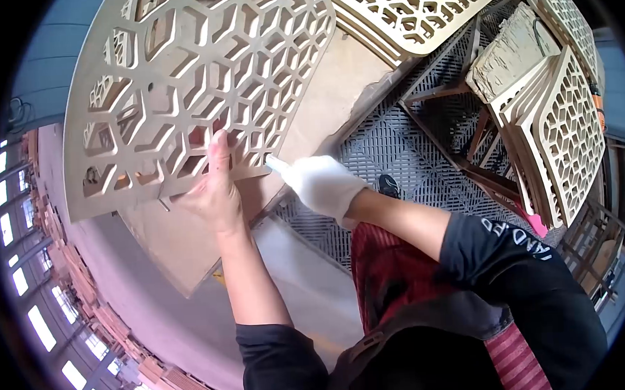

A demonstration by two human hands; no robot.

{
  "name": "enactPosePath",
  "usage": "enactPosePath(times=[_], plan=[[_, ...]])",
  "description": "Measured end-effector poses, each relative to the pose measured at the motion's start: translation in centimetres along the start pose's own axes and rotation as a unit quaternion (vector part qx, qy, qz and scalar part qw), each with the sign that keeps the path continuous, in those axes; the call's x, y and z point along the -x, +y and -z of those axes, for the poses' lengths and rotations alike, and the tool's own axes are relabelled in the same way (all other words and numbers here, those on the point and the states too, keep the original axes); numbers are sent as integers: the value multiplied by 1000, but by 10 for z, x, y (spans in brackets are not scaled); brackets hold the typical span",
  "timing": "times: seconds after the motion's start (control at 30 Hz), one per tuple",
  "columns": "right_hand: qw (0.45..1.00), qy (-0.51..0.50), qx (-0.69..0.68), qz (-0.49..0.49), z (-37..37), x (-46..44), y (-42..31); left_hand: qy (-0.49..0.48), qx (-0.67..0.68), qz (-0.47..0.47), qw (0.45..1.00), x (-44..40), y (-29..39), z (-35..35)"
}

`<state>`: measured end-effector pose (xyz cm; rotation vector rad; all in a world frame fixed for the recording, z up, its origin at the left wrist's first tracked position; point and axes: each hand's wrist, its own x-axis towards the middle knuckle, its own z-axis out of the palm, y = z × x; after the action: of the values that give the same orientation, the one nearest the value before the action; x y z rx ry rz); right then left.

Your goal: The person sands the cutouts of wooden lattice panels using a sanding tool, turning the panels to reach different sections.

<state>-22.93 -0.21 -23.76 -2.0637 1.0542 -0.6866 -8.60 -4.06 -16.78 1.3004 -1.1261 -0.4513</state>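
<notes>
A large pale wooden lattice panel [245, 173] with a geometric cut-out pattern is tilted up in front of me. My left hand [218, 199], bare, grips its lower edge, thumb up against the face and the other fingers partly hidden. My right hand [322, 186] wears a white glove and is closed near the panel's lower right corner. A narrow white tip [276, 163] juts from the glove to that corner; whether it is a gloved finger or a small tool I cannot tell. Under the panel lies a brown board [329, 90].
More lattice panels [428, 43] are stacked at the top. On the right, further panels [568, 142] lean by a rough wood block [512, 54] and a dark metal frame [490, 180]. Grey slatted matting [373, 143] covers the floor there. Stacked timber [109, 319] lines the left.
</notes>
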Motion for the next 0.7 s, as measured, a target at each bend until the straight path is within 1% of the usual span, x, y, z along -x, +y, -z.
enactPosePath(times=[0.07,0.1,0.13,0.17,0.23,0.27,0.3,0.33,0.37,0.4,0.43,0.5,0.53,0.57,0.6,0.67,0.7], plan=[[1000,-20,7,5,-1,-2,3,-4,3,-6,1000,2,-1,-1],[999,-18,5,45,0,-10,7,-12,-10,0,1000,3,-1,2],[980,-184,65,-36,12,-35,-5,-18,-24,4,1000,5,-1,4],[972,-213,-17,-99,26,-40,-10,-17,9,-17,1000,4,4,-1],[966,-217,-72,-123,29,-36,-12,-10,4,-35,999,6,6,-2],[976,-194,-42,-85,27,-28,-8,-7,1,-44,999,7,6,-3],[974,-202,-41,-93,29,-23,-8,1,-17,-17,1000,8,16,-6],[972,-211,-39,-101,32,-18,-7,-4,-70,14,997,9,6,1],[989,-139,12,-41,20,-9,-3,-4,-25,21,999,9,6,-1],[996,-65,63,18,8,-2,5,-5,19,27,999,9,7,-2],[997,-14,11,70,2,-11,12,-10,2,22,1000,11,6,-1],[996,-78,30,-15,-7,-25,4,-17,-33,9,999,12,5,1],[992,-111,40,-55,2,-32,-7,-11,-17,9,1000,12,8,0],[989,-108,68,-70,16,-23,-18,-4,0,10,1000,13,12,-4],[995,-61,25,-76,18,-7,-20,2,19,11,1000,13,13,-6],[994,33,-58,-90,21,18,-19,2,-6,-6,1000,9,4,-3],[994,4,-22,-105,21,18,-19,-4,-18,-14,1000,8,0,0]])
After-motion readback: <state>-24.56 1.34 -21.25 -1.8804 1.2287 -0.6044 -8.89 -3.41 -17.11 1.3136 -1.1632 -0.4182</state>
